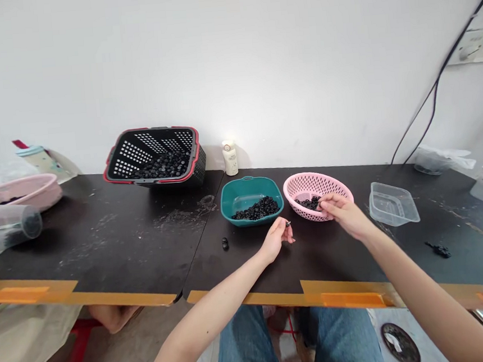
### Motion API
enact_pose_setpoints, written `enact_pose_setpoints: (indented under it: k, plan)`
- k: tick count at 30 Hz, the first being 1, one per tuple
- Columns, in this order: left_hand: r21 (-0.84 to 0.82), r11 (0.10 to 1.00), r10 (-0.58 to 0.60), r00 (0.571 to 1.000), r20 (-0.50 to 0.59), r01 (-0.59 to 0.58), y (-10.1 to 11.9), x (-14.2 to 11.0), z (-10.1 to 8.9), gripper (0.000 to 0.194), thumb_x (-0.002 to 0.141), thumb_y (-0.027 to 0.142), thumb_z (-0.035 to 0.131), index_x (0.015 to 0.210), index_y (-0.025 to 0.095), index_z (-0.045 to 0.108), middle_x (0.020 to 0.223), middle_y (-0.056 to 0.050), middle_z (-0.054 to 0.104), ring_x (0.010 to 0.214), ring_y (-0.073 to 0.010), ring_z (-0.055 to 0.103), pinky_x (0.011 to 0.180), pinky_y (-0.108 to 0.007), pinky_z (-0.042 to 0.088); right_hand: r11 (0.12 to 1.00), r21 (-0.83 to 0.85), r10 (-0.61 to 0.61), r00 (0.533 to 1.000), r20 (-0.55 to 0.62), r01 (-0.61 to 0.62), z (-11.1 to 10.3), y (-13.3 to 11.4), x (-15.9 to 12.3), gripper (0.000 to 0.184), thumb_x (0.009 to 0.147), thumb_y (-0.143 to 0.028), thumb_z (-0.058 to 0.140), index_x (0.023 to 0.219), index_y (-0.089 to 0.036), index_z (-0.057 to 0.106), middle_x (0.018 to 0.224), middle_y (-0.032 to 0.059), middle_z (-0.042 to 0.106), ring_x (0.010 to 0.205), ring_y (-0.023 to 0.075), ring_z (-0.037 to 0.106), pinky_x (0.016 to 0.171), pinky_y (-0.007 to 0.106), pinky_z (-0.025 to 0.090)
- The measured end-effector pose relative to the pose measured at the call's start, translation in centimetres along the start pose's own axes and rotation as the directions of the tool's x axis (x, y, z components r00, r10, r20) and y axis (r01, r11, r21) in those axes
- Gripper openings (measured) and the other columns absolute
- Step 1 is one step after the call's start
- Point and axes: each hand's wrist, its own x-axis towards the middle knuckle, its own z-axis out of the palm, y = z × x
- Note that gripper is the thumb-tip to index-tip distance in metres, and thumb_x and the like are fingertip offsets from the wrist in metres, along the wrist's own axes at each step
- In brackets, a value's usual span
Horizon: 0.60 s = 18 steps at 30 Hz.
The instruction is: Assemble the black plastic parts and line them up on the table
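Observation:
My left hand (278,237) is just in front of the teal basin (250,187), its fingers closed on a small black part (288,223). Black round pieces (256,209) lie heaped in that basin. Over the right front rim of the pink basket (317,181) is my right hand (336,207), thumb and fingertips pinched together. Whatever the pinch holds is too small to make out. More small black parts (309,203) rest inside the pink basket. Two black pieces (225,243) sit on the table, left of my left hand.
A black basket with a red rim (199,151) holds many black pieces. Beside it stands a cream bottle (230,158). To the right are a clear plastic tub (392,204) and a black cluster (438,249). A pink basin (43,192) and a clear container (17,226) are far left.

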Motion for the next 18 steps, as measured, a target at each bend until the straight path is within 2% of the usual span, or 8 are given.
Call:
enact_pose_setpoints:
  k: [2, 4, 7, 9, 12, 15, 18]
  plan:
    - [0.010, 0.999, 0.043, 0.999, -0.013, -0.043, 0.0, -0.1, 0.0, 0.051, 0.075, 0.068, 0.051, 0.082, 0.018, 0.044, 0.068, 0.003, 0.052, 0.052, -0.0074, 0.047, 0.062, -0.028, 0.050, 0.980, 0.192, 0.025, 0.995, 0.092, -0.042, 3.1, -0.2, -0.7, 0.031, 0.072, -0.042, 0.071, 0.093, -0.022, 0.061, 0.085, 0.0032, 0.070, 0.067, 0.0135, 0.063, 0.058, 0.025, 0.048]
    - [0.033, 0.994, 0.101, 0.994, -0.040, -0.100, 0.0, -0.2, 0.0, 0.049, 0.078, 0.067, 0.048, 0.085, 0.018, 0.044, 0.071, 0.002, 0.052, 0.054, -0.0081, 0.048, 0.063, -0.028, 0.050, 0.952, 0.298, 0.029, 0.993, 0.117, -0.063, 5.8, 0.1, -1.0, 0.036, 0.076, -0.045, 0.067, 0.103, -0.023, 0.062, 0.099, 0.0059, 0.069, 0.077, 0.0149, 0.065, 0.065, 0.027, 0.051]
    - [0.144, 0.968, 0.214, 0.975, -0.058, -0.204, 0.3, -0.7, 0.0, 0.043, 0.087, 0.061, 0.039, 0.087, 0.018, 0.045, 0.071, 0.001, 0.051, 0.056, -0.0093, 0.049, 0.062, -0.026, 0.047, 0.936, 0.350, 0.035, 0.999, 0.026, -0.042, 8.4, 1.2, -0.8, 0.037, 0.080, -0.049, 0.061, 0.105, -0.021, 0.063, 0.102, 0.0075, 0.070, 0.086, 0.0166, 0.067, 0.069, 0.027, 0.052]
    - [0.281, 0.923, 0.296, 0.952, -0.082, -0.263, 0.5, -1.1, 0.1, 0.040, 0.092, 0.055, 0.033, 0.083, 0.018, 0.046, 0.068, 0.001, 0.051, 0.057, -0.0098, 0.049, 0.061, -0.025, 0.045, 0.921, 0.384, 0.067, 0.998, -0.013, -0.057, 9.4, 2.2, -0.8, 0.035, 0.080, -0.050, 0.061, 0.099, -0.021, 0.062, 0.098, 0.0080, 0.072, 0.089, 0.0188, 0.068, 0.068, 0.028, 0.053]
    - [0.482, 0.830, 0.392, 0.908, -0.144, -0.282, 0.6, -1.6, 0.2, 0.037, 0.095, 0.049, 0.028, 0.080, 0.019, 0.044, 0.066, 0.002, 0.049, 0.057, -0.0100, 0.049, 0.059, -0.023, 0.043, 0.870, 0.469, 0.164, 0.986, 0.021, -0.154, 10.1, 3.3, -1.0, 0.030, 0.079, -0.050, 0.062, 0.087, -0.022, 0.058, 0.097, 0.0084, 0.073, 0.093, 0.0227, 0.069, 0.071, 0.033, 0.055]
    - [0.594, 0.757, 0.439, 0.885, -0.157, -0.271, 0.5, -1.7, 0.2, 0.029, 0.095, 0.044, 0.032, 0.089, 0.019, 0.045, 0.075, 0.000, 0.054, 0.062, -0.0104, 0.053, 0.062, -0.024, 0.044, 0.821, 0.528, 0.228, 0.972, 0.049, -0.219, 10.2, 4.0, -1.2, 0.027, 0.079, -0.049, 0.062, 0.080, -0.023, 0.053, 0.102, 0.0072, 0.072, 0.099, 0.0232, 0.067, 0.080, 0.039, 0.056]
    - [0.657, 0.696, 0.470, 0.876, -0.111, -0.290, 0.4, -1.7, 0.3, 0.020, 0.093, 0.039, 0.042, 0.097, 0.019, 0.047, 0.092, -0.004, 0.060, 0.075, -0.0127, 0.058, 0.072, -0.026, 0.046, 0.814, 0.534, 0.238, 0.970, 0.054, -0.230, 10.0, 4.3, -1.3, 0.026, 0.081, -0.049, 0.061, 0.080, -0.024, 0.053, 0.102, 0.0059, 0.072, 0.102, 0.0221, 0.066, 0.085, 0.039, 0.055]
